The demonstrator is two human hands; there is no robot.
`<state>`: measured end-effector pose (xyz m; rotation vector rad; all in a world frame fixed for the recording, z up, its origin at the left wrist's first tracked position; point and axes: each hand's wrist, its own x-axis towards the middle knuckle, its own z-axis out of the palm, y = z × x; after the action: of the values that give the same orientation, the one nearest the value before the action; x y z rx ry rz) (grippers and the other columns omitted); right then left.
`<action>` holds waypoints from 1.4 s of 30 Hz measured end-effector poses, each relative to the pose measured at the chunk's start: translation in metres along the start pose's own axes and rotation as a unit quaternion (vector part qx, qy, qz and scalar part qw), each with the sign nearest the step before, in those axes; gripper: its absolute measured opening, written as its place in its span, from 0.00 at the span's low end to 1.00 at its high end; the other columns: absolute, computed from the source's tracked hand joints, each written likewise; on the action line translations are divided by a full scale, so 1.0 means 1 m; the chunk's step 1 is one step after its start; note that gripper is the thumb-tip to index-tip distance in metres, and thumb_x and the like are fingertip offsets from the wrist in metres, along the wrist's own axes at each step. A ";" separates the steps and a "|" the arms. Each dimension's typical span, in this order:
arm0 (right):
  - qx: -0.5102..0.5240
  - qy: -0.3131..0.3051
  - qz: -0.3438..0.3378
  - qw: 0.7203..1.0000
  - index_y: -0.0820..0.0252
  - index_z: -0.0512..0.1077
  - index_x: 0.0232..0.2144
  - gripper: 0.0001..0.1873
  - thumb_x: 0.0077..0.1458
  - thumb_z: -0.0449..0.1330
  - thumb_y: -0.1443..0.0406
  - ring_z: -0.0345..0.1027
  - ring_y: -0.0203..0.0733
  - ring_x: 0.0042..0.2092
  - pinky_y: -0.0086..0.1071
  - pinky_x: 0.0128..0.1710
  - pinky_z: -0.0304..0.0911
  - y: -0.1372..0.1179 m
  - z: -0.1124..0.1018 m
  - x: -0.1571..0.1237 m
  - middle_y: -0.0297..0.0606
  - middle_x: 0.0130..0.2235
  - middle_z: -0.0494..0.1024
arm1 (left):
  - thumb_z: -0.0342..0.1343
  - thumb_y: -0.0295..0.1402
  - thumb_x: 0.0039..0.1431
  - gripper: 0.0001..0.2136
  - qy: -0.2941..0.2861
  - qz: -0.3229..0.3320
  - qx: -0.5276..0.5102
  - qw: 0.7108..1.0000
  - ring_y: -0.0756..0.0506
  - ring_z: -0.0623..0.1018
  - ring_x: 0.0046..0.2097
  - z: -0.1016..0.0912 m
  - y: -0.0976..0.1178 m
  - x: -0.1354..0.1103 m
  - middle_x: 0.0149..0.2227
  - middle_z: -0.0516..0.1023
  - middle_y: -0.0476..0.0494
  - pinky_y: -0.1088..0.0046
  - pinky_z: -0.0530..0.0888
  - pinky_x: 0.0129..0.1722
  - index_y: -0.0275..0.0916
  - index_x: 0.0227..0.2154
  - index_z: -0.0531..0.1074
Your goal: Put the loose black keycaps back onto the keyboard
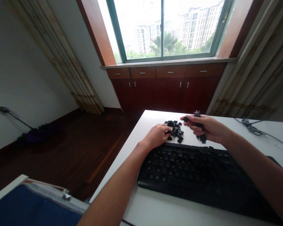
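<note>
A black keyboard [193,175] lies on a white desk [155,207] in front of me. Behind its far edge sits a small pile of loose black keycaps [175,129]. My left hand [157,135] rests at the pile's left side, fingers curled and pinching at a keycap. My right hand [206,127] hovers just right of the pile, closed around a black tool, possibly a keycap puller [200,125], with a single keycap [185,119] held at its fingertips.
A dark cable [252,127] trails across the desk's far right. Red-brown cabinets [167,88] stand under the window beyond the desk. Dark wooden floor lies to the left. A blue zipped bag [33,204] sits at the lower left.
</note>
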<state>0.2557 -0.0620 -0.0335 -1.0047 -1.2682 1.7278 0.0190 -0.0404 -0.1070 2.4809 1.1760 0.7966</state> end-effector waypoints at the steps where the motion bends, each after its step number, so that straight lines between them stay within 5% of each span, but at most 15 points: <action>1: 0.025 -0.008 0.013 1.000 0.62 0.76 0.42 0.14 0.55 0.66 0.60 0.48 0.27 0.22 0.23 0.15 0.47 -0.001 0.000 0.000 0.38 0.35 0.74 | 0.59 0.28 0.59 0.10 -0.002 -0.003 -0.005 1.000 0.45 0.79 0.42 -0.001 0.001 0.000 0.44 0.81 0.44 0.68 0.75 0.49 0.41 0.42 0.80; 10: 0.073 -0.019 0.045 0.996 0.62 0.77 0.40 0.11 0.57 0.65 0.62 0.49 0.26 0.21 0.18 0.14 0.50 -0.003 -0.007 0.000 0.36 0.32 0.74 | 0.60 0.27 0.58 0.06 -0.004 -0.033 -0.050 0.998 0.47 0.79 0.36 -0.001 0.002 -0.002 0.39 0.82 0.44 0.70 0.76 0.42 0.39 0.36 0.81; 14: 0.026 0.014 0.037 0.999 0.62 0.76 0.40 0.11 0.55 0.67 0.62 0.51 0.26 0.22 0.19 0.14 0.51 -0.006 -0.012 -0.001 0.39 0.35 0.76 | 0.62 0.32 0.58 0.06 0.028 -0.103 -0.164 0.981 0.45 0.80 0.39 -0.006 0.001 0.002 0.38 0.83 0.41 0.67 0.76 0.45 0.37 0.36 0.81; 16: -0.006 0.027 0.035 0.999 0.63 0.77 0.40 0.11 0.55 0.67 0.63 0.52 0.27 0.22 0.20 0.14 0.52 -0.008 -0.015 -0.001 0.41 0.36 0.76 | 0.65 0.35 0.56 0.10 0.043 -0.163 -0.297 0.940 0.46 0.80 0.40 -0.012 0.002 0.004 0.39 0.83 0.39 0.67 0.76 0.46 0.35 0.39 0.80; 21: -0.069 0.023 0.033 0.997 0.62 0.78 0.42 0.14 0.55 0.67 0.60 0.53 0.27 0.24 0.20 0.15 0.52 -0.009 -0.021 -0.003 0.39 0.35 0.74 | 0.65 0.35 0.58 0.13 0.041 -0.239 -0.627 0.740 0.52 0.79 0.40 -0.026 0.005 0.008 0.47 0.80 0.40 0.77 0.77 0.42 0.38 0.45 0.79; 24: -0.110 0.022 0.022 0.993 0.61 0.79 0.41 0.17 0.53 0.69 0.57 0.53 0.26 0.24 0.20 0.15 0.52 -0.011 -0.024 -0.005 0.37 0.35 0.73 | 0.64 0.31 0.60 0.09 0.037 -0.239 -0.677 0.695 0.52 0.79 0.42 -0.028 0.008 0.008 0.48 0.79 0.40 0.81 0.77 0.41 0.37 0.43 0.79; 32: -0.195 0.093 -0.049 0.975 0.63 0.78 0.45 0.26 0.46 0.73 0.54 0.53 0.29 0.25 0.24 0.18 0.53 -0.028 -0.046 -0.028 0.32 0.27 0.66 | 0.61 0.27 0.61 0.07 0.028 -0.257 -0.697 0.669 0.52 0.79 0.39 -0.025 0.022 0.010 0.45 0.80 0.40 0.82 0.78 0.38 0.33 0.42 0.79; 35: -0.222 0.145 -0.076 0.961 0.58 0.77 0.47 0.28 0.46 0.72 0.52 0.54 0.29 0.25 0.25 0.18 0.52 -0.027 -0.064 -0.056 0.35 0.31 0.71 | 0.60 0.26 0.62 0.07 0.023 -0.258 -0.695 0.671 0.52 0.79 0.39 -0.024 0.030 0.012 0.44 0.80 0.40 0.82 0.78 0.37 0.33 0.42 0.79; 42: -0.327 0.252 -0.021 0.910 0.57 0.78 0.44 0.27 0.48 0.69 0.47 0.57 0.34 0.23 0.29 0.18 0.54 -0.013 -0.123 -0.140 0.34 0.25 0.71 | 0.62 0.27 0.60 0.07 -0.027 -0.267 -0.700 0.662 0.52 0.80 0.38 -0.013 0.066 0.010 0.44 0.80 0.40 0.82 0.78 0.36 0.34 0.42 0.79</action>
<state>0.4251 -0.1394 -0.0237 -1.6580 -1.5140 0.8947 0.0572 -0.0735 -0.0621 0.7979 0.6535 0.8789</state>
